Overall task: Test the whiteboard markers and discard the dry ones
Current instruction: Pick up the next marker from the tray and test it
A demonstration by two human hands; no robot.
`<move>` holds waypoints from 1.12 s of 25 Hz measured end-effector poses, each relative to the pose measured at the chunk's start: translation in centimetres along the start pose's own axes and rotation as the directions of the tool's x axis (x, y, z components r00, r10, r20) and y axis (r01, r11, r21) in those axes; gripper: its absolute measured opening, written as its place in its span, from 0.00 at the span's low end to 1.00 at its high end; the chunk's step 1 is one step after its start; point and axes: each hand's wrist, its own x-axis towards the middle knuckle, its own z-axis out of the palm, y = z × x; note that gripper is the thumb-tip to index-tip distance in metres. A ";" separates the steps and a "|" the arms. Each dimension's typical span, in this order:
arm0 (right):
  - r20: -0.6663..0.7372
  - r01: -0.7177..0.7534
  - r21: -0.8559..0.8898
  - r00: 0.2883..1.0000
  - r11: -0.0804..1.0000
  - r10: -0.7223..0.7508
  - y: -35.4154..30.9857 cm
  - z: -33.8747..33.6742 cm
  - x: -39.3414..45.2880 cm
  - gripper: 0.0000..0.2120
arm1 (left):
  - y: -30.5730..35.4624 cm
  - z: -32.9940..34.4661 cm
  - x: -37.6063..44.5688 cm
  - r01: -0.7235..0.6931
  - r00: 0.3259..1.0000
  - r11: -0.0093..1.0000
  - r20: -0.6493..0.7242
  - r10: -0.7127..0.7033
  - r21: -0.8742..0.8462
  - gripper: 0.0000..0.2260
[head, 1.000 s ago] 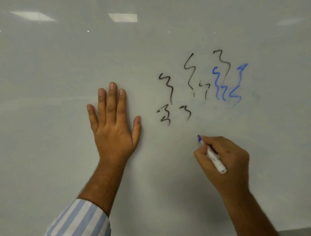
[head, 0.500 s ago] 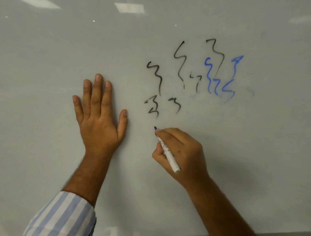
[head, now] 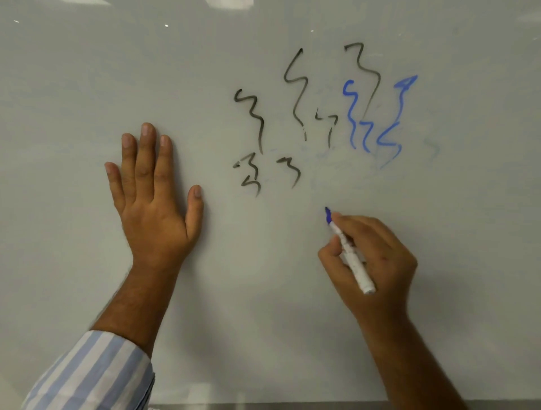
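Note:
A whiteboard (head: 87, 87) fills the head view. My right hand (head: 377, 263) pinches a white marker (head: 351, 257) with a blue tip (head: 328, 213), the tip up against the board below the scribbles. My left hand (head: 152, 199) lies flat on the board with straight fingers, to the left of the marks. Several black squiggles (head: 254, 123) and blue squiggles (head: 360, 123) are drawn in the upper middle. No fresh line shows at the marker's tip.
Faint smeared blue traces (head: 351, 172) lie under the blue squiggles. The board's lower edge with a metal rail (head: 263, 405) runs along the bottom. Ceiling lights reflect at the top (head: 228, 3).
My right hand with the marker went left under the black squiggles, then back right to below the blue ones. My left hand stays flat on the board.

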 end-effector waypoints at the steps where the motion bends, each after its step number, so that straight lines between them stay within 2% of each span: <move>1: -0.038 -0.012 -0.005 0.999 1.000 0.011 0.4 -0.1 0.6 0.09 | 0.0 0.0 -0.1 0.002 1.000 1.000 0.001 -0.002 -0.004 0.31; 4: -0.050 0.001 -0.068 0.999 0.998 -0.005 0.7 -0.3 0.3 0.09 | -0.2 0.1 -0.3 -0.006 1.000 1.000 0.011 0.006 -0.009 0.31; 6: -0.061 -0.045 -0.065 0.997 0.997 0.041 0.7 -0.7 -0.6 0.07 | -0.4 0.0 -0.4 -0.013 1.000 1.000 0.022 0.014 -0.005 0.31; 10: 0.128 -0.105 -0.021 0.986 0.994 0.107 -1.3 0.1 -3.0 0.08 | -0.7 0.0 -0.8 -0.031 0.999 1.000 0.043 0.031 -0.001 0.32; 12: 0.160 -0.122 0.048 0.981 0.991 0.113 -3.1 1.3 -3.1 0.08 | -1.0 -0.1 -0.9 -0.046 0.997 0.999 0.056 0.046 -0.006 0.32; 16: 0.230 0.091 0.052 0.968 0.994 -0.101 -7.5 5.4 -1.5 0.14 | -1.3 -0.3 -1.3 -0.073 0.995 0.997 0.073 0.073 -0.013 0.33; 18: 0.198 0.132 0.007 0.972 0.991 -0.131 -8.4 7.2 -0.6 0.15 | -1.5 -0.3 -1.4 -0.079 0.993 0.997 0.087 0.080 -0.017 0.33; 20: 0.099 0.087 -0.024 0.992 0.996 -0.084 -7.8 7.4 -0.5 0.14 | -1.7 -0.4 -1.6 -0.085 0.992 0.996 0.097 0.087 -0.022 0.33; 22: 0.067 0.063 -0.059 0.996 0.996 -0.059 -7.0 6.6 -1.9 0.13 | -1.9 -0.5 -1.8 -0.097 0.991 0.995 0.096 0.099 -0.025 0.33; 25: 0.161 -0.009 -0.044 0.987 0.999 0.016 -6.2 5.1 -4.3 0.11 | -1.9 -0.5 -2.0 -0.100 0.990 0.995 0.099 0.102 -0.025 0.33; 28: 0.240 -0.248 0.132 0.948 0.960 0.212 -6.3 4.1 -5.8 0.09 | -1.9 -0.8 -2.4 -0.102 0.985 0.994 0.135 0.106 -0.037 0.33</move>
